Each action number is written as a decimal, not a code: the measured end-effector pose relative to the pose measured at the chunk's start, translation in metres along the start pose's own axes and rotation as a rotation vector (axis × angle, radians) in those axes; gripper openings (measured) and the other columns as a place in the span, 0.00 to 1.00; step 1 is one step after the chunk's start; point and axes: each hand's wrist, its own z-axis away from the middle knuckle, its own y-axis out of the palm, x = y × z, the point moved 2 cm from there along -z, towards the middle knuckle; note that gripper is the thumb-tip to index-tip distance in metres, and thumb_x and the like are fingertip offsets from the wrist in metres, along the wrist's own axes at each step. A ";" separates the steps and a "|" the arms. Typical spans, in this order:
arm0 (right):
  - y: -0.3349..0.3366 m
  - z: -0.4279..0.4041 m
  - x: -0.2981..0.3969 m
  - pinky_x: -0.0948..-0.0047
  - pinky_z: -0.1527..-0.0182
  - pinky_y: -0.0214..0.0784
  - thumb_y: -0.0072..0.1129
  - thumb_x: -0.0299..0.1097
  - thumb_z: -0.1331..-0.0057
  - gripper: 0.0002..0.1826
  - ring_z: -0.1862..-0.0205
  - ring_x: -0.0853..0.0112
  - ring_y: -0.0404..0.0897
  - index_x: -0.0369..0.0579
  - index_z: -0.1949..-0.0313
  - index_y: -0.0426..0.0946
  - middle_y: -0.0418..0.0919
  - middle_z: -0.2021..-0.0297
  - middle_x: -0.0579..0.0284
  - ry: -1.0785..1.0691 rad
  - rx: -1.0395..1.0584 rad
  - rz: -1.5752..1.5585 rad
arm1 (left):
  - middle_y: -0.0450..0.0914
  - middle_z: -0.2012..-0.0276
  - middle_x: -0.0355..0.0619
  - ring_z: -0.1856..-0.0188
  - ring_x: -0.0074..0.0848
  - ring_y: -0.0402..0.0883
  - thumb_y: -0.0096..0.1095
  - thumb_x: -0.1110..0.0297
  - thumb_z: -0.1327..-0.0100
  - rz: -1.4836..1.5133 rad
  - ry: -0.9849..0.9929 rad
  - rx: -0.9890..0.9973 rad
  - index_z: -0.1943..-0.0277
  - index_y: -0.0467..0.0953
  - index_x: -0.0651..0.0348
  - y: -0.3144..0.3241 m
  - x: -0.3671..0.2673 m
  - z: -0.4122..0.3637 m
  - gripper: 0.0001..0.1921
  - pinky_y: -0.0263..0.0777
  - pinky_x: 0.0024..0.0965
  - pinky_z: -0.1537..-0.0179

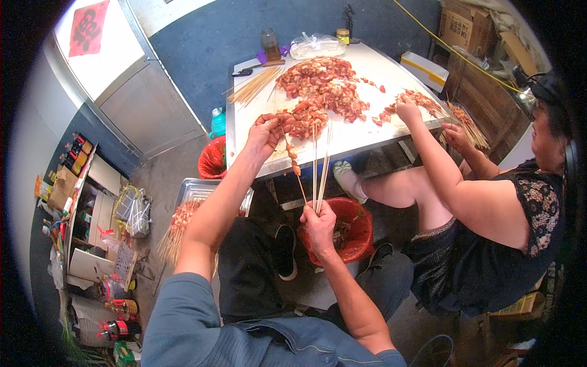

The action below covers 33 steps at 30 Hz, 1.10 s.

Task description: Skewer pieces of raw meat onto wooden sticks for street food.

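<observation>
My right hand grips several bare bamboo skewers along with one skewer that carries small pieces of raw meat. At the upper tip of that loaded skewer, the fingers of my left hand are pinched together; whether they also hold a loose piece of meat is hidden. Just beyond my left fingers lies a large heap of cut raw meat on the white tabletop. A bundle of unused bamboo skewers rests at the table's left side.
A red lined bucket stands below my right hand. To my left, a metal tray holds filled meat skewers. A co-worker sits at right, hands near more meat skewers. A knife and jar are at the back.
</observation>
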 end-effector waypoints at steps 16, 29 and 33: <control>0.000 0.004 -0.003 0.81 0.75 0.62 0.52 0.24 0.36 0.00 0.79 0.81 0.70 0.42 0.65 0.71 0.72 0.80 0.67 0.001 -0.027 0.025 | 0.80 0.57 0.57 0.54 0.42 0.82 0.49 0.79 0.33 0.058 0.040 -0.057 0.60 0.68 0.61 -0.004 0.020 0.008 0.03 0.82 0.41 0.55; -0.001 0.002 -0.011 0.80 0.75 0.62 0.52 0.23 0.36 0.01 0.79 0.80 0.70 0.42 0.66 0.70 0.72 0.79 0.66 -0.008 -0.009 0.019 | 0.81 0.61 0.57 0.58 0.44 0.84 0.52 0.79 0.37 -0.064 -0.075 -0.050 0.61 0.68 0.64 -0.014 0.025 0.016 0.03 0.81 0.41 0.58; -0.001 0.001 -0.006 0.81 0.76 0.62 0.52 0.24 0.36 0.01 0.79 0.81 0.70 0.42 0.66 0.71 0.72 0.79 0.67 0.019 -0.011 -0.016 | 0.81 0.62 0.56 0.58 0.45 0.84 0.51 0.78 0.36 -0.158 -0.124 -0.043 0.60 0.69 0.65 -0.002 0.029 0.029 0.03 0.81 0.41 0.57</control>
